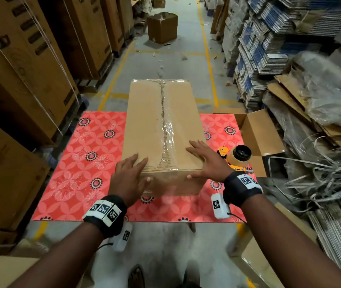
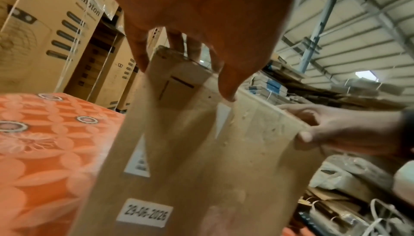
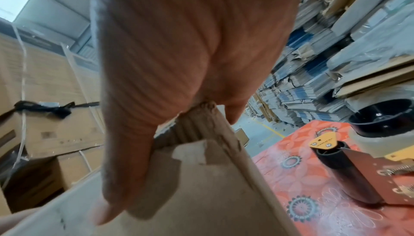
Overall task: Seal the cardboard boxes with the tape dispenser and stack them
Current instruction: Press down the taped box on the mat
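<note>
A long cardboard box (image 1: 144, 121) lies lengthwise on the red patterned table (image 1: 82, 163), with clear tape along its top seam. My left hand (image 1: 136, 169) rests on the near left corner, fingers straight on the top and thumb over the front face (image 2: 190, 151). At the near right corner my right hand (image 1: 198, 163) lies the same way, its thumb down the front face (image 3: 201, 195). The yellow tape dispenser (image 1: 239, 155) stands on the table just right of the box, apart from both hands; the right wrist view shows this dispenser (image 3: 358, 169) close by.
An open cardboard box (image 1: 256, 132) stands off the table's right edge, behind the dispenser. Tall cartons (image 1: 20, 69) wall the left side. Flattened cardboard bundles and loose strapping (image 1: 310, 173) crowd the right. Another open box (image 1: 162, 28) sits on the aisle floor ahead.
</note>
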`<state>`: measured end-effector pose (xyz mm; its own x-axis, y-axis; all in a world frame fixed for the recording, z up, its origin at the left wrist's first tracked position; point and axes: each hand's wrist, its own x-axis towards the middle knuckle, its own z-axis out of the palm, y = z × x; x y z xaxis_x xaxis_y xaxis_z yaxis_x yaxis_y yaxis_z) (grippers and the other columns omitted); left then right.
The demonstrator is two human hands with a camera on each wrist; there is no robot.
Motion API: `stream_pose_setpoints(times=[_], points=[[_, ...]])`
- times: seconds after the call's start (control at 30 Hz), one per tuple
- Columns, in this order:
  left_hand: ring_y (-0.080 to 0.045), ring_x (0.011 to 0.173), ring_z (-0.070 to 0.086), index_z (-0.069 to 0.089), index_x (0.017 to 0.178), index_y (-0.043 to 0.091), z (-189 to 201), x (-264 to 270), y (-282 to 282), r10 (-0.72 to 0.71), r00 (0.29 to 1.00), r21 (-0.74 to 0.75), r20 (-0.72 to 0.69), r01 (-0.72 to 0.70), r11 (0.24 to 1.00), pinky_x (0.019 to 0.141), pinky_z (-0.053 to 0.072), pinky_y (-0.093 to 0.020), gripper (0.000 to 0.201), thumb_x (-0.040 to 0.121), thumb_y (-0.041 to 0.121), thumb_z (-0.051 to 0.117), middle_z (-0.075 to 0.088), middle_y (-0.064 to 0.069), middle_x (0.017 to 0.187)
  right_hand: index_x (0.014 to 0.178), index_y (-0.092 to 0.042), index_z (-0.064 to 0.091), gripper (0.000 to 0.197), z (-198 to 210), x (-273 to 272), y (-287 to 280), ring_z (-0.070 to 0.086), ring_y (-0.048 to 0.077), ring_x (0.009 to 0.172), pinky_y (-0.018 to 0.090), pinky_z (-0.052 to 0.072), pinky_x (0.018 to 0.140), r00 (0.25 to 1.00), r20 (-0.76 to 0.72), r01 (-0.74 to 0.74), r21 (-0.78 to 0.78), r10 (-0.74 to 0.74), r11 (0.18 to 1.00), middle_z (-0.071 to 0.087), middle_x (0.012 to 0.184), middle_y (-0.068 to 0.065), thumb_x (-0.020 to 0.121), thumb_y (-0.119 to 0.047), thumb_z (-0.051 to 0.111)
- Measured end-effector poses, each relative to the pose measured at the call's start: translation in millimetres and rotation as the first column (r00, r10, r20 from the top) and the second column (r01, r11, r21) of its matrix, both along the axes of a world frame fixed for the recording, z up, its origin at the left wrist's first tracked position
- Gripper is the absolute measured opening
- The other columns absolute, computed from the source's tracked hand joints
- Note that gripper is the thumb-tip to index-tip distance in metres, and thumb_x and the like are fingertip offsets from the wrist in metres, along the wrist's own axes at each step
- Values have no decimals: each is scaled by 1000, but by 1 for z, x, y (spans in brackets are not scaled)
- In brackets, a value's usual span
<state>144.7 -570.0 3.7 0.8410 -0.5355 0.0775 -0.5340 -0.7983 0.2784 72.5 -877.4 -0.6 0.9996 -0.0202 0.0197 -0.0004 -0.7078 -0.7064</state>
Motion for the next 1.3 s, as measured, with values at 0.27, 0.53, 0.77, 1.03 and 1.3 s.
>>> stream_pose_setpoints(times=[0.27, 0.53, 0.77, 1.03, 1.3], points=[[-21, 148, 8, 17, 150, 43, 10, 4, -30, 21, 997, 104, -71, -14, 995, 113, 12, -63, 79, 84, 60, 57, 6, 2, 162, 137, -18, 56, 63, -18, -24, -24, 51, 6, 124, 24, 44, 100, 915, 35, 372, 309, -401, 876, 53, 139, -8, 82, -42, 78], [-18, 149, 1, 2, 150, 46, 2, 1, -34, 43, 999, 185, -5, -41, 982, 111, 13, -64, 84, 85, 67, 50, -3, 7, 163, 107, -5, 63, 50, -101, -71, -95, 55, 41, 109, 44, 47, 90, 640, -211, 719, -173, -739, 673, 62, 112, 23, 76, -43, 68], [-20, 149, 0, 4, 151, 44, 1, 0, -37, 65, 998, 194, -19, -60, 979, 111, 12, -64, 84, 86, 64, 52, -3, 7, 163, 116, 5, 53, 44, -138, -71, -117, 61, 44, 106, 39, 46, 81, 594, -412, 690, -180, -691, 701, 65, 112, 25, 89, -26, 70], [-20, 149, -2, 0, 152, 44, -1, 1, -41, 97, 995, 227, -34, -87, 970, 112, 11, -64, 88, 85, 64, 54, -6, 8, 163, 90, -6, 64, 42, -170, -63, -135, 70, 29, 78, 43, 61, 70, 496, -552, 775, -66, -670, 628, 71, 84, 10, 68, -37, 83], [-21, 149, 1, 2, 151, 45, -1, 1, -41, 104, 994, 202, -37, -95, 975, 111, 11, -66, 89, 83, 64, 56, -3, 9, 163, 81, -5, 65, 60, -143, -52, -118, 66, 32, 77, 40, 56, 74, 528, -473, 816, 52, -706, 576, 70, 82, 13, 70, -62, 77]])
